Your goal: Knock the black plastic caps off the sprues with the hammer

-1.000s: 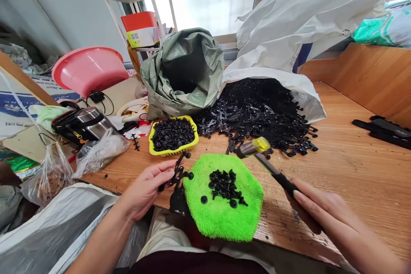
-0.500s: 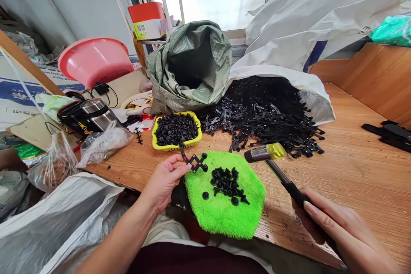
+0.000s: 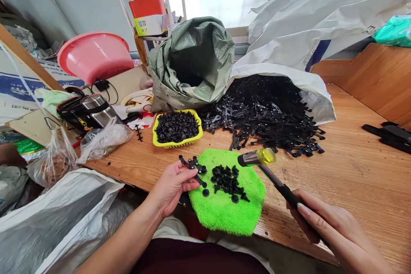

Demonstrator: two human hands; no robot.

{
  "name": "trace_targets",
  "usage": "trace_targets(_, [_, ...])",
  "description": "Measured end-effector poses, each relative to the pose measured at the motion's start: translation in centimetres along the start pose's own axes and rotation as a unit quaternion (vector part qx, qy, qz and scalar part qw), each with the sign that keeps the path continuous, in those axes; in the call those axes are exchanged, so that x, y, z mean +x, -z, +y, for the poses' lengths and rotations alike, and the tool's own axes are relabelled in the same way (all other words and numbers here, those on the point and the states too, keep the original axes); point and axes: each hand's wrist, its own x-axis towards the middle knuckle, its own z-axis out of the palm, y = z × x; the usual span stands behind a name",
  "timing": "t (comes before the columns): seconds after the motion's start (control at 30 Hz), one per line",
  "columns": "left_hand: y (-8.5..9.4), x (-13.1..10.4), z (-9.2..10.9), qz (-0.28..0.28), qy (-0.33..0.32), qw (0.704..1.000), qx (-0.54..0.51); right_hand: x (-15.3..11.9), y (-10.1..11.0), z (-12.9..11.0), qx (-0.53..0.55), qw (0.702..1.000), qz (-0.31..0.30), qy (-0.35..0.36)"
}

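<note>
My left hand pinches a black hinged linkage with round ends, over the left edge of a green fluffy cloth. On the cloth lies a small heap of black push-in plugs, with a couple of loose ones close to the linkage. My right hand is wrapped round the black grip of a hammer. Its head, black at one end and clear yellow at the other, hangs above the cloth's upper right edge, apart from the plugs.
A yellow basket full of black plugs stands behind the cloth. To its right, many black linkages spill from a white sack. Behind are an open green woven sack and a pink basin. A steel flask lies at left.
The linkage in my left hand has turned and folded differently, its ends now lower on the cloth. The hammer has shifted slightly left, still in my right hand.
</note>
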Motion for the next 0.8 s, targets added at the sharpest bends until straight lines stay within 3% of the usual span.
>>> trace_targets(0.1, [0.1,0.0,-0.3,-0.001,0.006,1.000,0.003,-0.3,-0.3,0.9,0.045,0.998,-0.036,-0.017])
trace_targets(0.23, [0.0,0.0,-0.5,-0.007,-0.005,1.000,0.015,-0.9,-1.0,1.9,0.031,0.999,-0.005,-0.026])
trace_targets(0.37, [-0.2,-0.2,-0.6,-0.001,-0.017,1.000,0.021,-1.2,-1.2,2.0,0.025,1.000,-0.001,0.010])
trace_targets(0.57, [-0.4,-0.4,-0.8,0.001,-0.044,0.998,0.034,0.7,-0.8,-0.5,0.008,0.995,-0.052,0.081])
trace_targets(0.7, [-0.4,-0.4,-1.2,0.003,-0.071,0.997,0.041,1.8,-1.2,-2.5,-0.052,0.977,-0.104,0.178])
trace_targets(0.8, [-0.3,-0.4,-1.5,0.011,-0.091,0.995,0.044,2.2,-1.2,-3.1,-0.088,0.967,-0.115,0.207])
